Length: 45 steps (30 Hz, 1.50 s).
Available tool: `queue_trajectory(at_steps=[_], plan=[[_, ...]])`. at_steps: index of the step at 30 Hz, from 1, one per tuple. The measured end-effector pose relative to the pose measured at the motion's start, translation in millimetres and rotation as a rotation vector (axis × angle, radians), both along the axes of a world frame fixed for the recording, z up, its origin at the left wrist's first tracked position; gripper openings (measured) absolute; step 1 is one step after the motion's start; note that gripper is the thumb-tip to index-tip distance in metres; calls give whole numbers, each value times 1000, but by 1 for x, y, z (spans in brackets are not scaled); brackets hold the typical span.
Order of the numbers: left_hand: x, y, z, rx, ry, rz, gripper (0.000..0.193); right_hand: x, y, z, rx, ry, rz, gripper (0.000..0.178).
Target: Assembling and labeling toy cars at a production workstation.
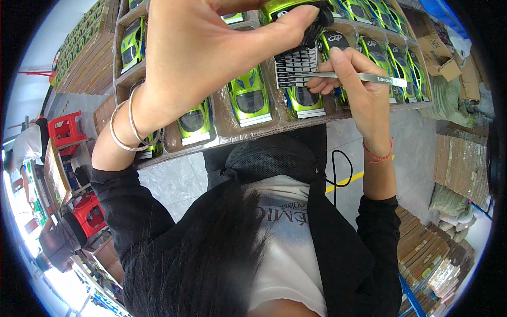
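Observation:
My left hand (203, 55), with two bangles at its wrist, grips a lime-green toy car (272, 7) near the top edge; black parts of it show by the thumb. Pinched in my right hand (364, 87) are metal tweezers (377, 78), pointing left. Their tips lie over a sheet of black-and-white striped strips (293, 64), seemingly stickers. This sheet hangs or rests above a green toy car in the tray; I cannot tell what supports it. Below both hands, the clear plastic tray (219, 140) holds several green toy cars (250, 98) in separate compartments.
Stacked trays of green cars (87, 50) rise at the far left. Red stools (67, 129) and seated people (60, 240) are along the left side. Flattened cardboard stacks (460, 164) and an open carton (438, 55) stand at the right. A yellow line (355, 179) crosses the grey floor.

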<state>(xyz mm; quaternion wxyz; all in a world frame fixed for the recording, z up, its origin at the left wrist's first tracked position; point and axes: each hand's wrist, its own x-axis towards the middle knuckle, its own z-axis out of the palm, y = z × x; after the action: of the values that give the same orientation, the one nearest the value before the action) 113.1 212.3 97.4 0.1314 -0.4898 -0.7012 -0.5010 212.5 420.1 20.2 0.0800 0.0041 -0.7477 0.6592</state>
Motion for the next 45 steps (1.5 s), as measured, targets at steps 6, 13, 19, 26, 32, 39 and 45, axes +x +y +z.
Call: queue_trajectory(at_steps=[6, 13, 19, 26, 32, 39, 45], plan=[[10, -1, 14, -115, -207, 76, 27, -3, 0, -1, 8, -3, -8, 32], [4, -2, -14, -24, -81, -101, 44, 8, 6, 19, -161, 282, 48, 32], [12, -7, -11, -145, -24, -124, 41, 11, 9, 52, -166, 469, 116, 33], [14, -6, -12, -141, -2, -103, 42, 9, 0, 54, -37, 417, 54, 35], [14, -5, -13, -146, -24, -95, 41, 9, -3, 55, -42, 416, 21, 35], [15, -6, -11, -168, -17, -94, 41, 8, -2, 52, -39, 444, 27, 34], [15, -7, -12, -175, -53, -90, 42, 7, -3, 51, -23, 448, 26, 35]])
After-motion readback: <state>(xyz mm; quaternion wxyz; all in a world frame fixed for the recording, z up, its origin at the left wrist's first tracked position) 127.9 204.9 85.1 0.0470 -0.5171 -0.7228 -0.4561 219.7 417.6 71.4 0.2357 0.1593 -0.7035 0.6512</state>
